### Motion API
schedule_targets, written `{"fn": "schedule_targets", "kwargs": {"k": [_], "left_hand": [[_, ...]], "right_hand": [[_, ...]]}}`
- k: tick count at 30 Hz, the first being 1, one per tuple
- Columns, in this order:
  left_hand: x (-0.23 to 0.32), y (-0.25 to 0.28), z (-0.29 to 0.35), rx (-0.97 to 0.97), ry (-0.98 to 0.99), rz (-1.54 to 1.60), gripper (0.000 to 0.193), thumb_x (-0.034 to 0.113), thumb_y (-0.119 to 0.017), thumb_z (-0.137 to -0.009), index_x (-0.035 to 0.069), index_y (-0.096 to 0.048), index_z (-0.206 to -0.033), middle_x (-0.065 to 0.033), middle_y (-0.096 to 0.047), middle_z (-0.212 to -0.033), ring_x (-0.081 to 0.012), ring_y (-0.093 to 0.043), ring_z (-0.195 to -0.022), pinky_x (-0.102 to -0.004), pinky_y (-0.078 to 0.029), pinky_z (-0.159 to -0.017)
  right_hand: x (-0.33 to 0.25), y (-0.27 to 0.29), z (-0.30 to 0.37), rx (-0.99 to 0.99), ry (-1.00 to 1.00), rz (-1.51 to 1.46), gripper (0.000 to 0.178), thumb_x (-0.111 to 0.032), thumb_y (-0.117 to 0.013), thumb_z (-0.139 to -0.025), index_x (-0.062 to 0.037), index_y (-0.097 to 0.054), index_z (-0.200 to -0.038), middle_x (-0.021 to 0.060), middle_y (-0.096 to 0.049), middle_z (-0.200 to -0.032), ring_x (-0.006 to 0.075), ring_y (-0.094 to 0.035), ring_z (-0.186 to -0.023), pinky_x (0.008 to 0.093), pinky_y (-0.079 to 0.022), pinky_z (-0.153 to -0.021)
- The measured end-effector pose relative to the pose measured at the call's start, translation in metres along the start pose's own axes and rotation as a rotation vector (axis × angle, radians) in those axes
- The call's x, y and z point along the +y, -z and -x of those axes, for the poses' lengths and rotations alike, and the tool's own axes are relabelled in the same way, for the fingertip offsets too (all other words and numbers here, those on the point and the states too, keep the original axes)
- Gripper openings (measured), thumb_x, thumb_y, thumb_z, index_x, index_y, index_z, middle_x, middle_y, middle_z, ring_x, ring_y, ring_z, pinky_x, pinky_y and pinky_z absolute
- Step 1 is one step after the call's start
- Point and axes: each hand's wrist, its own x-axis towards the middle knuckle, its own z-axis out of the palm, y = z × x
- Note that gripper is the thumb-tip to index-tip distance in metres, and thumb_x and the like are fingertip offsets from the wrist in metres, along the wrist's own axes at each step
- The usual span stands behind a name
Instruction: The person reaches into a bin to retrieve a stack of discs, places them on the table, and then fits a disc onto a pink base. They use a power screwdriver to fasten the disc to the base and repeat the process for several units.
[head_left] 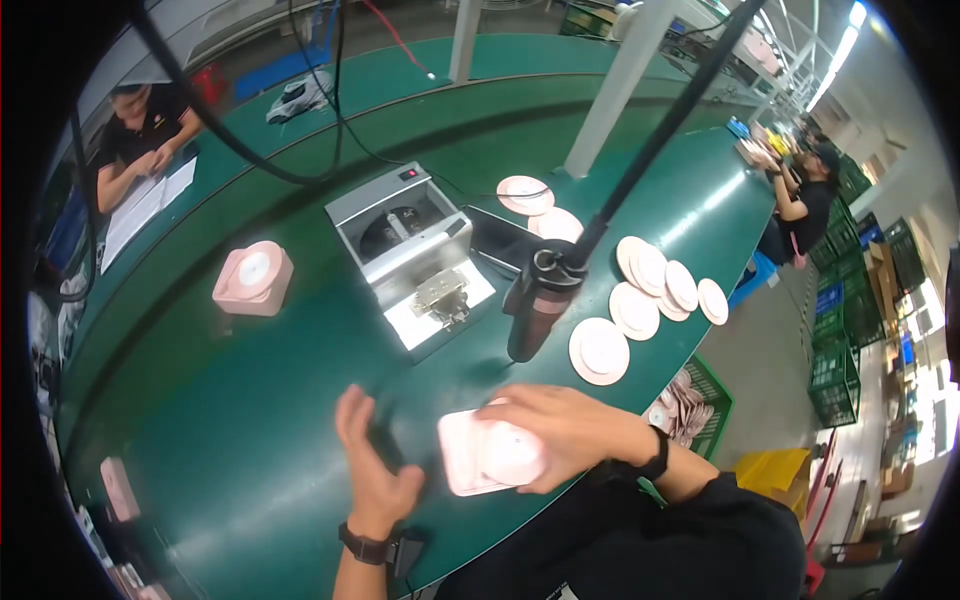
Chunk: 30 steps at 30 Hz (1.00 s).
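My right hand [560, 425] is curled over a pale pink square housing [461, 455] near the front edge of the bench. A round pink disc [515, 455] lies at the housing's right side, partly under my fingers. To the left, apart from the housing, my left hand [372, 470] is open with thumb and fingers spread and holds nothing. Beyond my right hand hangs a dark powered screwdriver [542, 310] on a black arm. A grey metal screw feeder [410, 240] stands left of it.
Another pink housing with a disc [254, 282] sits left of the feeder. Several pink discs [600, 352] lie at the right. A green crate [718, 400] of pink parts stands below the bench edge. People work at the far left and far right. Cables hang overhead.
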Motion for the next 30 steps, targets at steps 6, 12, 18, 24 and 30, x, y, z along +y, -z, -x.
{"fn": "schedule_targets", "kwargs": {"k": [6,12,18,24,30], "left_hand": [[0.027,-0.009,-0.008,-0.381,-0.188,-0.088,0.106,0.055,-0.092,-0.068,0.004,-0.046,-0.149,-0.0271,-0.044,-0.154,-0.0463,-0.043,-0.142,-0.0621,-0.032,-0.12],[0.026,-0.012,-0.005,-0.396,-0.219,-0.192,0.11,0.042,-0.1,-0.057,0.005,-0.047,-0.146,-0.0248,-0.052,-0.145,-0.0463,-0.05,-0.135,-0.0636,-0.036,-0.117],[0.028,-0.011,-0.01,-0.255,-0.101,-0.292,0.107,0.033,-0.101,-0.056,0.004,-0.048,-0.145,-0.0226,-0.051,-0.145,-0.0455,-0.051,-0.132,-0.0607,-0.039,-0.115],[0.023,-0.011,-0.007,-0.215,-0.05,-0.309,0.107,0.03,-0.101,-0.056,0.003,-0.047,-0.145,-0.0218,-0.048,-0.148,-0.0453,-0.05,-0.132,-0.0566,-0.042,-0.113],[0.019,-0.01,-0.005,-0.215,-0.062,-0.287,0.11,0.029,-0.102,-0.056,0.005,-0.044,-0.147,-0.0231,-0.046,-0.152,-0.0459,-0.049,-0.135,-0.0541,-0.045,-0.111]], "right_hand": [[0.027,-0.008,0.002,0.121,0.182,0.155,0.07,-0.025,-0.093,-0.068,-0.0108,-0.06,-0.128,0.017,-0.061,-0.127,0.0302,-0.064,-0.114,0.0404,-0.055,-0.088],[0.031,0.0,-0.038,1.14,0.234,0.241,0.065,-0.003,-0.085,-0.08,-0.0111,-0.043,-0.13,0.0218,-0.053,-0.133,0.0281,-0.065,-0.099,0.0385,-0.054,-0.083],[0.056,-0.019,-0.064,0.964,0.446,-0.164,0.071,-0.009,-0.07,-0.098,-0.0133,-0.019,-0.148,0.0231,-0.051,-0.135,0.0262,-0.065,-0.095,0.0389,-0.055,-0.081],[0.015,-0.004,-0.059,0.933,0.488,-0.336,0.073,-0.03,-0.068,-0.104,-0.016,-0.016,-0.153,0.0232,-0.051,-0.134,0.0258,-0.065,-0.09,0.0393,-0.057,-0.077],[-0.036,-0.011,-0.052,0.983,0.422,-0.828,0.083,-0.046,-0.072,-0.1,-0.0186,-0.02,-0.159,0.0163,-0.056,-0.111,0.0223,-0.062,-0.077,0.0367,-0.055,-0.06]]}}
